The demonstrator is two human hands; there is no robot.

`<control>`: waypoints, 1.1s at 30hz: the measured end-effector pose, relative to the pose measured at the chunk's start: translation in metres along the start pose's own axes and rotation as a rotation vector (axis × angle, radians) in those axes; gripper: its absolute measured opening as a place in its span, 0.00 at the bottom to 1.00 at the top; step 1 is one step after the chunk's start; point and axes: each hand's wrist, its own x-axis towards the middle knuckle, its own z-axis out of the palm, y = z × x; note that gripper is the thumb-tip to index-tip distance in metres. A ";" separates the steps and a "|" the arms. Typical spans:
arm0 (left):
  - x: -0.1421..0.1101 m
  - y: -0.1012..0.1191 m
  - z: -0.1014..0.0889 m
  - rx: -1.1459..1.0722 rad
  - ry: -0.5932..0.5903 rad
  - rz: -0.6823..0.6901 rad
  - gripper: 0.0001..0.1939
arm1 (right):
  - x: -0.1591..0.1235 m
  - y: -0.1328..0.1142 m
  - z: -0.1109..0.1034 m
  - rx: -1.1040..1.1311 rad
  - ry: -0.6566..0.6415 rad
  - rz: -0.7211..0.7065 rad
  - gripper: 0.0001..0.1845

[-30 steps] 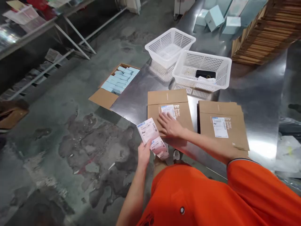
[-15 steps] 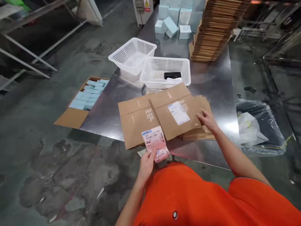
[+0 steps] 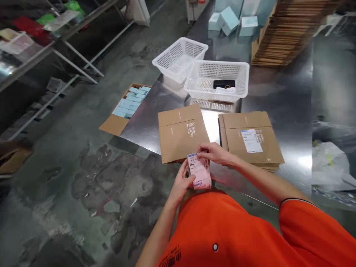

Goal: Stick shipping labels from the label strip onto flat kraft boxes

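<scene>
The person's left hand point(image 3: 180, 178) and right hand point(image 3: 216, 152) meet just above the near edge of a steel table point(image 3: 280, 91), holding a small bundle of printed shipping labels point(image 3: 199, 171) with barcodes and a pink tint toward the bottom. The left fingers point(image 3: 184, 170) are closed around the bundle's left edge, and the right fingers point(image 3: 203, 147) grip its top edge. The bundle is held in the air in front of the person's orange polo shirt point(image 3: 222, 231), close to the nearer corner of a flat kraft mailer point(image 3: 182, 133).

That mailer lies on the table with dark printed wording on its face. To its right, with a strip of bare steel between them, sits a stack of flat kraft mailers point(image 3: 250, 142), the top one bearing a white shipping label point(image 3: 251, 141).

Farther along the table are two white plastic baskets point(image 3: 217, 70). The right one holds a black item point(image 3: 224, 84) and something white. Beyond them stand pale blue boxes point(image 3: 228, 20) and a tall stack of flattened cardboard point(image 3: 289, 33). Left of the table, an open carton point(image 3: 113, 125) is packed with flat light-blue boxes point(image 3: 130, 101), and a metal shelf point(image 3: 27, 48) stands beyond it on the stained concrete floor point(image 3: 111, 185).
</scene>
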 end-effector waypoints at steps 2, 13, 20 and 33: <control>0.001 0.011 -0.005 -0.029 0.128 0.087 0.31 | 0.002 0.002 0.015 0.015 0.019 -0.007 0.10; 0.027 -0.050 -0.034 -0.006 0.261 -0.104 0.23 | 0.103 0.034 0.010 -0.697 0.303 -0.131 0.12; -0.019 -0.077 -0.071 0.045 0.319 -0.201 0.24 | 0.152 0.038 -0.005 -0.966 0.306 -0.081 0.33; 0.023 -0.027 -0.081 0.002 0.443 -0.052 0.27 | 0.056 0.077 0.018 -0.716 0.518 0.177 0.31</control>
